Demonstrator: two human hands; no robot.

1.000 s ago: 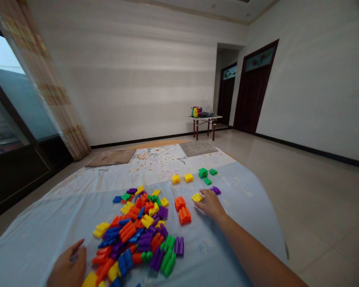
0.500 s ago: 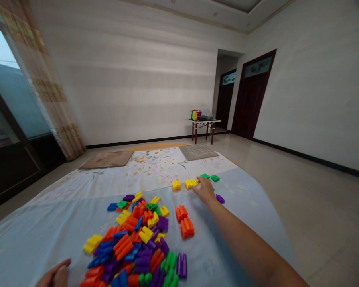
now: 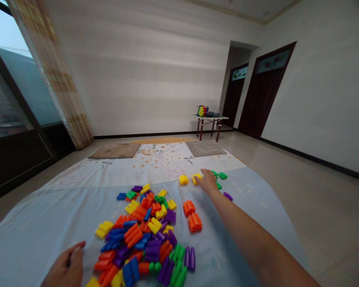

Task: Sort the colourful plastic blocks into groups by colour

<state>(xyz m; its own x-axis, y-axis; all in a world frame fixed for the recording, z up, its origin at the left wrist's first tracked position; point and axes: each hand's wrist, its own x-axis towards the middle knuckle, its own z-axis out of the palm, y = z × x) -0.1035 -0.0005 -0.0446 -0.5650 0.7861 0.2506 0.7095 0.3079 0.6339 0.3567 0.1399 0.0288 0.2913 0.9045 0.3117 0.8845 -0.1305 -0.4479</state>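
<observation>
My right hand (image 3: 208, 181) reaches to the far part of the cloth, its thumb and fingers closed around the right side of a yellow toy block (image 3: 196, 178). The fingers hide part of this block. Left of it lies another yellow block (image 3: 183, 179). Just beyond the hand are several green blocks (image 3: 223, 175), with a purple block (image 3: 228, 196) to their right. My left hand (image 3: 66, 266) rests at the lower left, thumb and fingers a little apart, holding nothing. Beside it is a heap of mixed bullet-shaped blocks (image 3: 133, 235) in orange, blue, yellow, purple and green.
Two orange blocks (image 3: 194, 222) lie between the heap and my right arm. A flowered cloth (image 3: 242, 223) covers the surface, with a brown mat (image 3: 115, 150) and a grey mat (image 3: 206, 148) at its far edge. A small table (image 3: 212, 118) with bags stands beyond.
The whole view has shifted, so things sit further right. My left hand shows more fully. My right hand remains at the yellow block and covers more of it.
</observation>
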